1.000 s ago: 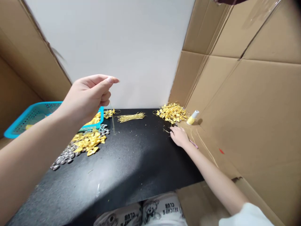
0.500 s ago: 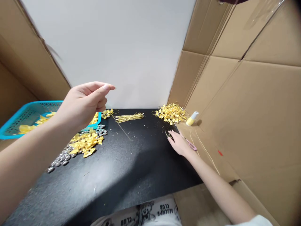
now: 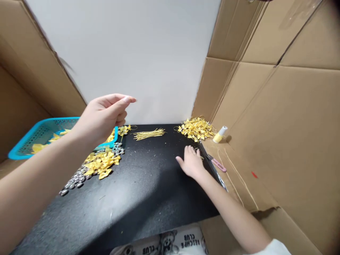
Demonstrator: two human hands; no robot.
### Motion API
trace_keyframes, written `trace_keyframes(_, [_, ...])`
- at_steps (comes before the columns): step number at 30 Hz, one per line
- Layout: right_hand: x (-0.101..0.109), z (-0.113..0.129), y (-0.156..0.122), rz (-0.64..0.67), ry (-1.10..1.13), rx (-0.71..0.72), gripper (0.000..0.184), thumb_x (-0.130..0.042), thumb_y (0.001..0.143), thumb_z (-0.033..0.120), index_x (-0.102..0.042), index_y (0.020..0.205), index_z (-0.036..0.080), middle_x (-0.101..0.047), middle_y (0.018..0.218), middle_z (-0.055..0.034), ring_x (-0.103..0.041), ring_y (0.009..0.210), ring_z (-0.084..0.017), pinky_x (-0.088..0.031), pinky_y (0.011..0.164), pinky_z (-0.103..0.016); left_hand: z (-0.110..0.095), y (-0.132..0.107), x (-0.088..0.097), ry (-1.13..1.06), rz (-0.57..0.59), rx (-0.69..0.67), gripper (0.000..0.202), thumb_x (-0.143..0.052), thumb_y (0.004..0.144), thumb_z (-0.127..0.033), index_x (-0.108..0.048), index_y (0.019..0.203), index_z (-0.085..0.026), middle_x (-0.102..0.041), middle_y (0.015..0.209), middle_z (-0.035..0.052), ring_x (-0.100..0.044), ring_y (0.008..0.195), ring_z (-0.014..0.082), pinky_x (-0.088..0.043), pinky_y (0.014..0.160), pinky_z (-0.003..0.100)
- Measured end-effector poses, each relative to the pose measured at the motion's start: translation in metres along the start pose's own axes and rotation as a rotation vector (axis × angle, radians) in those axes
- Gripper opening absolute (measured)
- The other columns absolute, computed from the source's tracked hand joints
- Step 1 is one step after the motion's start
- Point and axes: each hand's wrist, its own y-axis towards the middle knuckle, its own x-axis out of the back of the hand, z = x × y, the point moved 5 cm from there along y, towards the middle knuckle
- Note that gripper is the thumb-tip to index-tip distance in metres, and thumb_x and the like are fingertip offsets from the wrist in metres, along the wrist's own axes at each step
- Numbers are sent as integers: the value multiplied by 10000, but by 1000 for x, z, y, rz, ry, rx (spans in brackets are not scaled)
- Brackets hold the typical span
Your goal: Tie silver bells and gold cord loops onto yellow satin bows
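My left hand (image 3: pixel 107 117) is raised over the blue basket, with thumb and forefinger pinched together. Whatever it may hold is too fine to make out. Low over the black table (image 3: pixel 148 191), my right hand (image 3: pixel 192 161) has its fingers spread and its palm down. Thin gold wire (image 3: pixel 202 156) shows partly beside its fingertips. Just beyond them lies a heap of yellow bows with wire loops (image 3: pixel 196 128). Below my left forearm are loose yellow bows (image 3: pixel 102 163) and silvery beads (image 3: pixel 77 180).
A blue basket (image 3: pixel 23 145) with yellow pieces stands at left. A bundle of gold wire ties (image 3: pixel 149 134) lies at the back. On the cardboard at right are a yellow thread spool (image 3: pixel 220 135), a pink-handled tool (image 3: pixel 219 165) and pale cords (image 3: pixel 240 177). Cardboard walls (image 3: pixel 292 117) flank the table.
My right hand has shifted left, away from the pink-handled tool, and its fingers have spread. My left hand keeps its pinch. The whole view has shifted slightly.
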Motion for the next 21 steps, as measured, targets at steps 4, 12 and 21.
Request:
trace_keyframes(4, [-28, 109, -58, 507, 962, 398, 557, -417, 947, 554, -555, 1338, 182, -567, 1397, -112, -508, 1322, -226, -389, 1105, -417, 5, -1, -13, 15, 19, 19, 122, -711, 775, -305, -679, 782, -188, -249, 504, -84, -210, 429, 63, -162, 418, 226])
trace_keyframes(12, [46, 162, -15, 279, 2072, 101, 488, -74, 1028, 336, -531, 1158, 229, -677, 1165, -77, -606, 1172, -180, -488, 997, -434, 10, -32, -24, -10, 58, 23, 195, -677, 809, -401, -688, 846, -210, -305, 482, -83, -245, 420, 74, -177, 421, 225])
trace_keyframes(21, [54, 68, -4, 98, 2103, -78, 379, -184, 1030, 203, -384, 707, 207, -226, 486, 102, -191, 360, -74, -305, 404, -150, 117, -134, -39, -23, 194, 341, 376, -655, 798, -558, -665, 778, -182, -380, 528, -51, -292, 492, 94, -192, 470, 240])
